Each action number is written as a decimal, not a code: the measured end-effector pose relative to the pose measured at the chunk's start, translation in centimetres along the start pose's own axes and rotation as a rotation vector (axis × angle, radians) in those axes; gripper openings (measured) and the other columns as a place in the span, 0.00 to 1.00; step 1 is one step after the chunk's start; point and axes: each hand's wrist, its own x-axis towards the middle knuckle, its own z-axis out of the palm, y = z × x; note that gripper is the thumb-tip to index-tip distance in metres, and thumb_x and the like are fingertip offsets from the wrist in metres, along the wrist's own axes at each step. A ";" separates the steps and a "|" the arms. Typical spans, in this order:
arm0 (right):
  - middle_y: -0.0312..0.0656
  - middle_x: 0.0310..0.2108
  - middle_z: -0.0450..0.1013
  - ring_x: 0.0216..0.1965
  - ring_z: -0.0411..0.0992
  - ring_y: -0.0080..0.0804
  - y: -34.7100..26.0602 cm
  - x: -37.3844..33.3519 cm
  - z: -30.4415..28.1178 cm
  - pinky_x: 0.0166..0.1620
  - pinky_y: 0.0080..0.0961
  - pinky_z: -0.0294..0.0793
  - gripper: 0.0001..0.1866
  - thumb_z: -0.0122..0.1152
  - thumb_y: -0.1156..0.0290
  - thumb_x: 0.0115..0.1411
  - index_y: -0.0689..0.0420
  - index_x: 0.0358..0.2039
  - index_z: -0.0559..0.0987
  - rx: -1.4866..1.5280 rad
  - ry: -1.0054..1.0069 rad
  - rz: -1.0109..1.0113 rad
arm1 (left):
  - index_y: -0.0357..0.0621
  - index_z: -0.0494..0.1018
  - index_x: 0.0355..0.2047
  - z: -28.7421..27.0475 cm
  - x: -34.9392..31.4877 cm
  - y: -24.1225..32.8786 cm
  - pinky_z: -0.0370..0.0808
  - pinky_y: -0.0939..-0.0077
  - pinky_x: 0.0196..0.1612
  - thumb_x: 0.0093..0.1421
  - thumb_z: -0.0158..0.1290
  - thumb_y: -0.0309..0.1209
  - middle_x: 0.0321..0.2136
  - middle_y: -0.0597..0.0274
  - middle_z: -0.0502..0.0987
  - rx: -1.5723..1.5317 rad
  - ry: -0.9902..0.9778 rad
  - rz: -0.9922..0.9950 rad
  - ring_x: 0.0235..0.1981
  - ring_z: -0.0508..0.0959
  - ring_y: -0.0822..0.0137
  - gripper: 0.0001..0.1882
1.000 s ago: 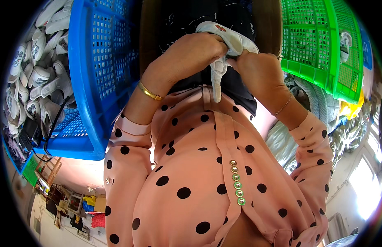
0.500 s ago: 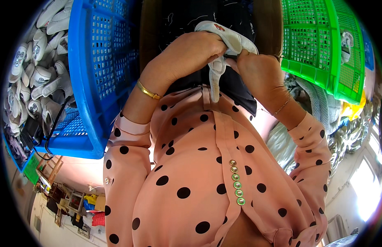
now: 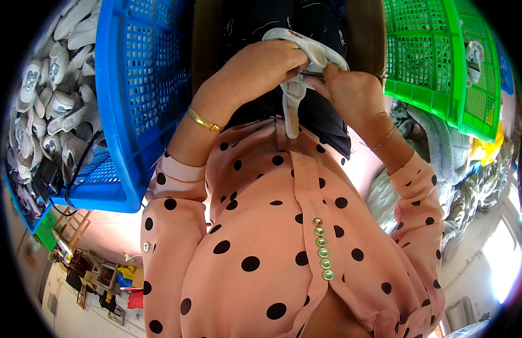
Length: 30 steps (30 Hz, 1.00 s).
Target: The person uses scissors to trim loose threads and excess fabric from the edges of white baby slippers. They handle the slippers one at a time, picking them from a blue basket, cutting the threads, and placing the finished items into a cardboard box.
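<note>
Over my lap, both hands are on a white shoe upper (image 3: 317, 54) with a bit of red on its far side. My left hand (image 3: 264, 66) curls over its near left part, fingers closed on the cloth. At the right end, my right hand (image 3: 351, 93) is closed with the thumb against the edge of the upper. A narrow strap-like part of the upper hangs down below my left fingers. Between the hands shows a thin dark metal piece (image 3: 313, 74); its kind, and which hand has it, I cannot make out.
At left stands a blue plastic crate (image 3: 117, 101), with many white shoe uppers (image 3: 55, 104) heaped beyond its wall. A black cable (image 3: 81, 172) hangs over it. To the right is a green crate (image 3: 461, 67) with a pale piece inside. Grey cloth (image 3: 435, 141) lies below it.
The upper has tilted, so less of its red mark shows. My right hand has shifted slightly left, and the thin metal piece has come into sight between the hands.
</note>
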 end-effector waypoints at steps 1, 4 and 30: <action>0.39 0.09 0.68 0.12 0.71 0.35 0.1 0.0 0.0 0.17 0.25 0.69 0.25 0.55 0.44 0.61 0.53 0.19 0.73 0.017 0.005 -0.009 | 0.38 0.76 0.37 0.0 0.0 0.2 0.75 0.65 0.42 0.53 0.58 0.24 0.33 0.54 0.77 -0.013 0.014 0.004 0.36 0.78 0.53 0.10; 0.39 0.09 0.67 0.12 0.71 0.36 0.2 -0.2 -0.4 0.16 0.28 0.69 0.24 0.56 0.47 0.60 0.55 0.19 0.75 0.022 -0.017 0.005 | 0.39 0.77 0.37 0.1 0.1 0.2 0.75 0.65 0.42 0.53 0.58 0.24 0.34 0.54 0.77 -0.028 0.030 0.021 0.36 0.78 0.53 0.10; 0.41 0.13 0.71 0.17 0.73 0.36 -0.5 0.4 -2.8 0.19 0.27 0.69 0.22 0.57 0.53 0.61 0.54 0.16 0.79 -0.011 -0.174 0.050 | 0.53 0.80 0.35 0.8 0.6 0.7 0.78 0.69 0.37 0.55 0.58 0.32 0.33 0.66 0.81 0.287 0.048 0.030 0.34 0.81 0.60 0.07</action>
